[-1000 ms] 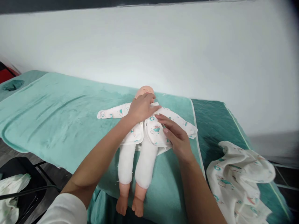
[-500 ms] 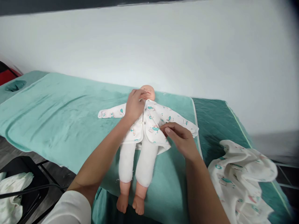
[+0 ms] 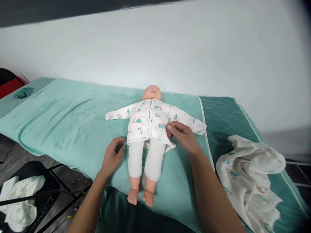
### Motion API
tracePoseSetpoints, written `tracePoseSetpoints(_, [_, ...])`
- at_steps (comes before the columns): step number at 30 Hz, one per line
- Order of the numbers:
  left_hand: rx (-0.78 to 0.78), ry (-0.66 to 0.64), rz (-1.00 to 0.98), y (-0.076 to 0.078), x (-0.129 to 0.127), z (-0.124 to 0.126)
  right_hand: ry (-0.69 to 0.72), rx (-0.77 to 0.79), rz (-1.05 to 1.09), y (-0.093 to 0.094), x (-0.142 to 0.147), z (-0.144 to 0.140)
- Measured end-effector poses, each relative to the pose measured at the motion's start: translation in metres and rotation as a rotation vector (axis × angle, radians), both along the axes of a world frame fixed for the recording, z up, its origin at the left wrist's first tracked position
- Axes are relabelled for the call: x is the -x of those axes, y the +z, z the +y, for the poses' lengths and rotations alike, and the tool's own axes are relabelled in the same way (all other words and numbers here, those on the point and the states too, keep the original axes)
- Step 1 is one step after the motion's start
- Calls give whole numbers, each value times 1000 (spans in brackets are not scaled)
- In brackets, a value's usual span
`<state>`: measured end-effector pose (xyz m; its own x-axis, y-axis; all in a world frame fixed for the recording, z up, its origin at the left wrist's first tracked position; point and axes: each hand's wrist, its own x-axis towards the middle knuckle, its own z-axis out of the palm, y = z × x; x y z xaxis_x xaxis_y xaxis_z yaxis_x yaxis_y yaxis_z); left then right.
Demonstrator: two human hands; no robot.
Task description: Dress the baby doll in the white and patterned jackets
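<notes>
A baby doll [image 3: 152, 92] lies face up, wearing a white printed baby jacket [image 3: 143, 123] and white trousers [image 3: 153, 161]. Both jacket sleeves are spread out to the sides, and its front edges meet down the middle. On the doll's right-hand side as I look, my right hand [image 3: 183, 137] pinches the side of the jacket between thumb and fingers. My left hand [image 3: 113, 157] is beside the jacket's lower left corner, thumb and fingers apart, holding nothing. The doll's bare feet [image 3: 141, 195] point toward me.
Under the doll is a light green cover [image 3: 80, 119] on a bed against a white wall [image 3: 155, 48]. A crumpled printed cloth [image 3: 250, 184] lies at the right on darker green bedding [image 3: 218, 119]. At lower left, a black chair [image 3: 50, 191] holds white cloth [image 3: 23, 207].
My left hand has left the doll's neck and come down toward me to the jacket's lower left. The doll's face now shows. My right hand stays at the jacket's side.
</notes>
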<state>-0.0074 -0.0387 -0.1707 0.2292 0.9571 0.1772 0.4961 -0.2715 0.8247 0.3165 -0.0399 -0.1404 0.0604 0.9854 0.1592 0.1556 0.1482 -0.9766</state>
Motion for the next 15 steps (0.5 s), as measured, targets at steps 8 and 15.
tracePoseSetpoints(8, [-136,-18,304,2,-19,10,-32,-32,-121,-34,26,-62])
tracePoseSetpoints(15, [-215,6,309,-1,-20,11,-233,-142,-308,-41,35,-76])
